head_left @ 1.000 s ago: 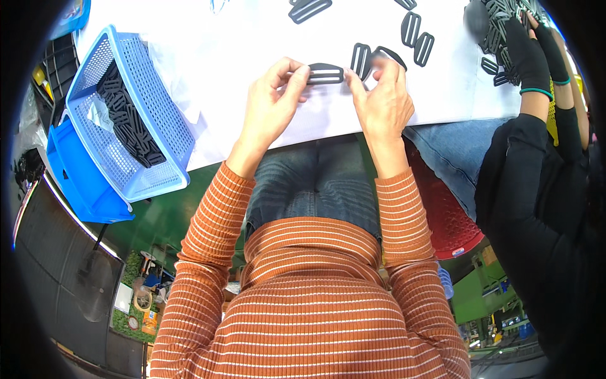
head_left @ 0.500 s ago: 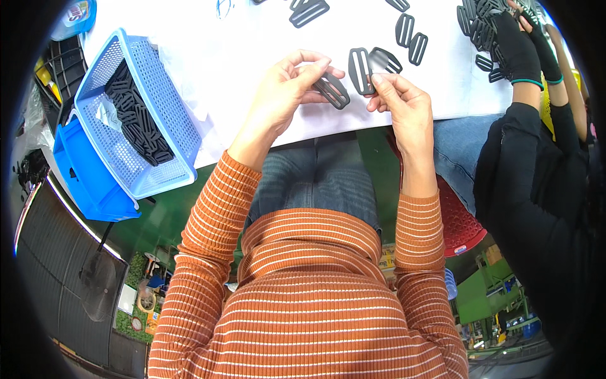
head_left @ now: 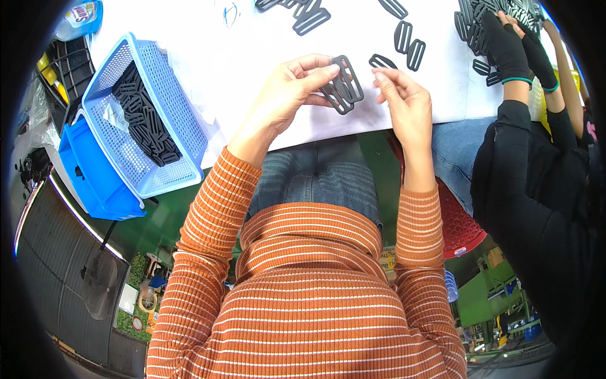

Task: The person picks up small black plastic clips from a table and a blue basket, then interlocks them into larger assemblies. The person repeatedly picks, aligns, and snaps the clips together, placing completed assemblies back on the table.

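Note:
Two black plastic slide buckles (head_left: pixel 348 81) are pinched between the thumb and fingers of my left hand (head_left: pixel 291 85), overlapping and held just above the white table's near edge. My right hand (head_left: pixel 407 101) is a little to the right, fingers loosely bent and apart, with nothing visible in it. Just beyond its fingertips a single black buckle (head_left: pixel 382 61) lies on the table. Two more loose buckles (head_left: pixel 415 54) rest farther to the right, and several others (head_left: pixel 310 21) lie at the far side.
On the left, a light blue perforated basket (head_left: pixel 192 161) holds many black buckles, beside a darker blue bin (head_left: pixel 95 174). At right, a co-worker's black-gloved hands (head_left: pixel 510 54) are at a heap of buckles (head_left: pixel 473 31). A red stool (head_left: pixel 461 221) stands below the table.
The buckle that was in my right hand is now in my left hand with the other one. My right hand has let go, fingers apart. The view has shifted slightly.

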Motion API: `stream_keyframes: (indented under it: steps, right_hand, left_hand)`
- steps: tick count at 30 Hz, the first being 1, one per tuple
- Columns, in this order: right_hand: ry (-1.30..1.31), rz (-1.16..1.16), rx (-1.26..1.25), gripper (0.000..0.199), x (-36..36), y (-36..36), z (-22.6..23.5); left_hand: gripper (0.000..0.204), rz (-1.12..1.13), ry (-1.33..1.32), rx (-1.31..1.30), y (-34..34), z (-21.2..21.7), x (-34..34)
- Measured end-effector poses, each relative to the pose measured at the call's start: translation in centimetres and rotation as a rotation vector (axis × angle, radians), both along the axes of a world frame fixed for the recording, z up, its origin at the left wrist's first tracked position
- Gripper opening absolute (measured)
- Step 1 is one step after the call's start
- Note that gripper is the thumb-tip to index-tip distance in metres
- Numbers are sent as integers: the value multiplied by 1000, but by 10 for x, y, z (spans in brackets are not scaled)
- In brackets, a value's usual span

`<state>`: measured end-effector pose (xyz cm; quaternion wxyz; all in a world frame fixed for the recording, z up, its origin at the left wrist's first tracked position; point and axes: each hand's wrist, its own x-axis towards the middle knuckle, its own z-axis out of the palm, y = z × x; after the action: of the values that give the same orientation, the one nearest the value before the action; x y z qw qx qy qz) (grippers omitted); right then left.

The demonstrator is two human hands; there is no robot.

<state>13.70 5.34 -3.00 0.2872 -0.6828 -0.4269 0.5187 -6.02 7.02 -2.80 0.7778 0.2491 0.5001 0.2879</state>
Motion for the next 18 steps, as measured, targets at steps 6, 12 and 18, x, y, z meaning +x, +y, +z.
stream_keyframes:
  steps: [6, 12, 18]
  right_hand:
    - [-760, 255, 171, 33, 19, 9, -26]
    - [-662, 226, 180, 25, 21, 13, -32]
    - [57, -108, -133, 22, 24, 12, -25]
  left_hand:
    - [25, 20, -29, -17, 3, 1, -2]
    - [24, 56, -36, -36, 4, 0, -4]
    - [25, 75, -50, -126, 4, -5, -5]
